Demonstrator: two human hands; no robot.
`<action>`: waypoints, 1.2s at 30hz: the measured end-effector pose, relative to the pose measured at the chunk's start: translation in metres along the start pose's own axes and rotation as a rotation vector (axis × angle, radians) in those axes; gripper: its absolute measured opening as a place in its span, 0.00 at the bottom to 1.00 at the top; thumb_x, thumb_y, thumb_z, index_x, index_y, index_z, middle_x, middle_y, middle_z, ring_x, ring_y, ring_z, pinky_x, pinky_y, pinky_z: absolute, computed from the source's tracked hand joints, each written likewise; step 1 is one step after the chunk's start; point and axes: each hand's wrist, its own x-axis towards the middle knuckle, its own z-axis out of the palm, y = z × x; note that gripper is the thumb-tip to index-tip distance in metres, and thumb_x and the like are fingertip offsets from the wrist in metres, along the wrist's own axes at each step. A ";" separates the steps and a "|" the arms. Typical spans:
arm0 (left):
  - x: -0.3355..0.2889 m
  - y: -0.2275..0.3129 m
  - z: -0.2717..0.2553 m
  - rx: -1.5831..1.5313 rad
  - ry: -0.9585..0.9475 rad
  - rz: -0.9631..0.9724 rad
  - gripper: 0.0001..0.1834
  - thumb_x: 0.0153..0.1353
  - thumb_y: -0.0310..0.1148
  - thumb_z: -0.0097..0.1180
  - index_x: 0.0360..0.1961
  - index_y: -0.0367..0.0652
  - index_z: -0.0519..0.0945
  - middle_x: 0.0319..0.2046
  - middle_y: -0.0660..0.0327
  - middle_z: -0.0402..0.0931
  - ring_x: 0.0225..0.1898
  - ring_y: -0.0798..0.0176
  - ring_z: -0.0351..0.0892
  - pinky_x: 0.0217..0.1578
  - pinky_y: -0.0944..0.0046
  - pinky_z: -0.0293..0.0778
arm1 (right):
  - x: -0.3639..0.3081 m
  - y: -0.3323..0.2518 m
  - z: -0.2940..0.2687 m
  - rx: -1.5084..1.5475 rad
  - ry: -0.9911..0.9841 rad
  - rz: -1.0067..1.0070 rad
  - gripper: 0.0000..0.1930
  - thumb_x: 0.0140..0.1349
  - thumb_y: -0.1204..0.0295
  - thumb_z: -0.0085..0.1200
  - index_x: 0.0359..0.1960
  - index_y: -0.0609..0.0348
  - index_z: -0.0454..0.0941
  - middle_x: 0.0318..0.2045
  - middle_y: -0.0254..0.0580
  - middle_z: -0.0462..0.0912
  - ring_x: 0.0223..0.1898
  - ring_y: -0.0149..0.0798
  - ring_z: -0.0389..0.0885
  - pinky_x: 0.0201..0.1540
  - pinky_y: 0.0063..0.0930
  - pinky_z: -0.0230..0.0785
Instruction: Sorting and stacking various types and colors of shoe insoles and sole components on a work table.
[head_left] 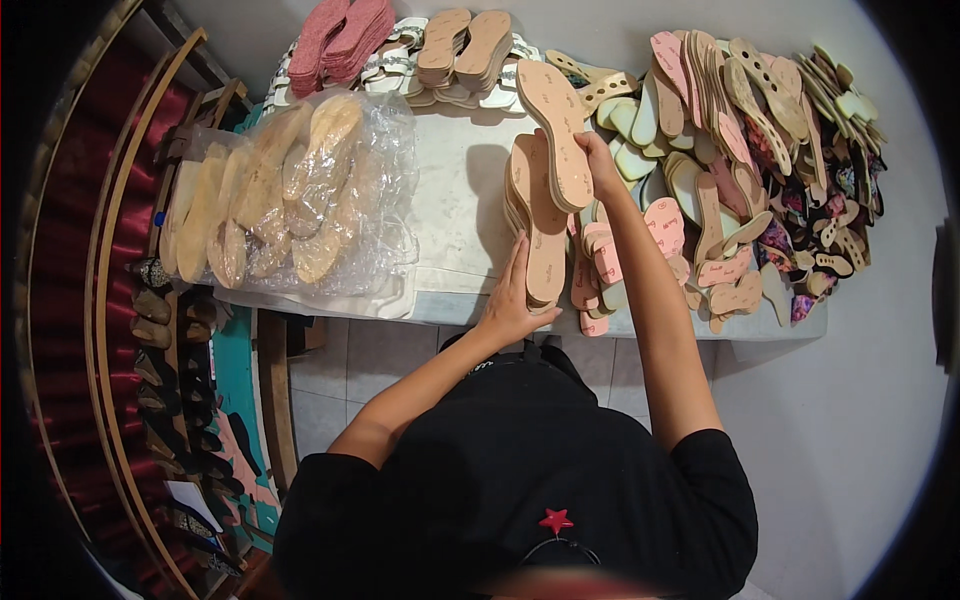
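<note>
My left hand (512, 308) closes around the near end of a stack of tan insoles (546, 255), with its thumb at the bottom tip. Just above, my right hand (601, 168) grips a second stack of tan insoles (552, 115) by its right edge. This upper stack slants over the far part of the lower one and hides some of it. Both stacks are held over the table (455, 215), and dark marks are printed on their top faces. The fingers of my right hand are partly hidden behind the stack.
A clear plastic bag of tan shoe soles (335, 190) lies left. Red insoles (345, 45) and more tan insoles (465, 50) sit on white strapped pieces at the back. Mixed insoles (700, 110) crowd the right, beside patterned pieces (790, 240). A shoe rack (170, 370) stands left.
</note>
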 end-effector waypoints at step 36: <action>0.107 -0.068 -0.003 -0.696 0.225 -0.119 0.30 0.67 0.41 0.33 0.64 0.38 0.43 0.64 0.54 0.45 0.64 0.61 0.46 0.61 0.64 0.45 | -0.101 0.024 0.025 -0.357 0.161 -0.438 0.14 0.51 0.73 0.39 0.37 0.63 0.73 0.47 0.51 0.69 0.55 0.45 0.62 0.54 0.36 0.58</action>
